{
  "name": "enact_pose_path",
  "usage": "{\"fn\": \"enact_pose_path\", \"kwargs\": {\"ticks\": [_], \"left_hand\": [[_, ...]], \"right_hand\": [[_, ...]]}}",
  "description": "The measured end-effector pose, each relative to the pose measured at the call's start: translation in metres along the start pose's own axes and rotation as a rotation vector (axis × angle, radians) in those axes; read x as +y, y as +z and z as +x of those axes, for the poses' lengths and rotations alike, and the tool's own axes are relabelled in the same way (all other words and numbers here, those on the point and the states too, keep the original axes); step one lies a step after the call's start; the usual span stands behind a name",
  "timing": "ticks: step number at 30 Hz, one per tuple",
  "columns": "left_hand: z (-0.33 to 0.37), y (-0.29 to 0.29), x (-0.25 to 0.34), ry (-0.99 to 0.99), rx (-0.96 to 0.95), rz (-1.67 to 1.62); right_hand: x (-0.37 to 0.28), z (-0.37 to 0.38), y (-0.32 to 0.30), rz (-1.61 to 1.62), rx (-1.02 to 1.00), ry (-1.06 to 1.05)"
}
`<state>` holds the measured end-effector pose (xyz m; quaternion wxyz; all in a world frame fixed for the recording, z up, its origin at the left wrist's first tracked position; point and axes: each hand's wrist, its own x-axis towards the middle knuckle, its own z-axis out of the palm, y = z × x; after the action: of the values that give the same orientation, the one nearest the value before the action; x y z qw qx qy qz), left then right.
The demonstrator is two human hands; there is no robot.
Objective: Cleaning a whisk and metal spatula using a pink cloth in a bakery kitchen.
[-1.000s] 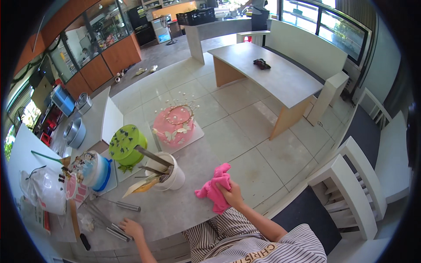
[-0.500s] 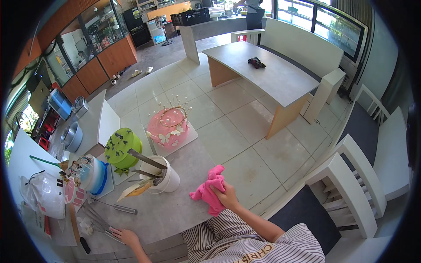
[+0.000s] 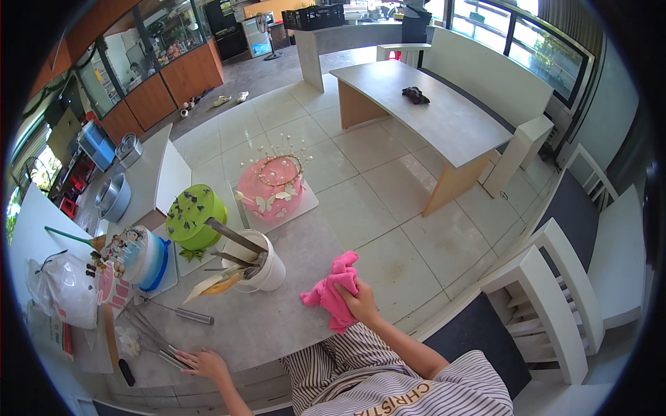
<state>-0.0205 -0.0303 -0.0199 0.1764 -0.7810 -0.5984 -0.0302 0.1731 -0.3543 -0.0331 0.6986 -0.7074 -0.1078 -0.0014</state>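
White round plastic bucket point(image 3: 273, 274) holds grey metal blades point(image 3: 237, 238); right hand point(image 3: 359, 302) clamped on pink cloth point(image 3: 322, 295), left hand point(image 3: 207, 364) apart, at silver handle point(image 3: 172, 361), grip unclear.

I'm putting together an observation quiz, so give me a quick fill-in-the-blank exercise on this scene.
1. The cloth in the right hand is ____.
2. The pink cake bears pale decorations shaped like ____.
3. The cake between that one and the blue-and-white cake is ____.
4. A black handle lies to the ____ of the left hand.

Missing words: pink; butterflies; green; left.
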Motion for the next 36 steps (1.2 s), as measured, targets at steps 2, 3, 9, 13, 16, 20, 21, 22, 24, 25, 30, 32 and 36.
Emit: {"fn": "enact_pose_path", "kwargs": {"ticks": [2, 3, 9, 13, 16, 20, 21, 22, 24, 25, 30, 32, 36], "left_hand": [[-0.009, -0.01, -0.001, 0.019, -0.041, -0.015], [-0.013, -0.011, -0.003, 0.036, -0.075, -0.031], [-0.022, 0.012, -0.015, 0.032, -0.001, -0.196], [-0.018, 0.037, -0.024, 0.15, 0.311, -0.261], [-0.017, 0.019, 0.0, 0.131, 0.313, -0.425], [-0.004, 0.023, -0.007, 0.108, 0.345, -0.171], [-0.001, 0.023, -0.008, 0.126, 0.34, -0.15], [0.002, 0.023, -0.01, 0.147, 0.335, -0.133], [0.009, 0.028, -0.013, 0.138, 0.288, -0.084], [0.012, 0.03, -0.014, 0.14, 0.245, -0.04], [0.012, 0.034, -0.018, 0.174, 0.229, -0.109], [0.009, 0.024, -0.02, 0.199, 0.251, -0.19], [0.006, -0.01, -0.034, 0.067, -0.081, -0.621]], "right_hand": [[0.001, -0.003, -0.002, 0.008, 0.007, -0.007], [0.001, -0.003, -0.002, 0.01, 0.009, -0.002], [-0.001, -0.005, 0.002, -0.02, -0.003, 0.001], [0.009, 0.001, 0.001, -0.067, 0.017, -0.046], [0.017, 0.003, -0.007, -0.092, 0.013, -0.002], [-0.006, 0.001, 0.007, -0.047, -0.008, -0.046], [-0.009, 0.0, 0.008, -0.037, 0.016, -0.073], [-0.008, -0.001, 0.009, -0.034, 0.002, -0.072], [-0.007, -0.003, 0.009, -0.034, 0.004, -0.057], [-0.006, -0.003, 0.009, -0.032, 0.003, -0.058], [-0.008, -0.004, 0.008, -0.018, -0.003, -0.054], [-0.006, -0.003, 0.006, -0.016, 0.009, -0.053], [0.0, -0.001, 0.007, -0.022, 0.092, -0.065]]}}
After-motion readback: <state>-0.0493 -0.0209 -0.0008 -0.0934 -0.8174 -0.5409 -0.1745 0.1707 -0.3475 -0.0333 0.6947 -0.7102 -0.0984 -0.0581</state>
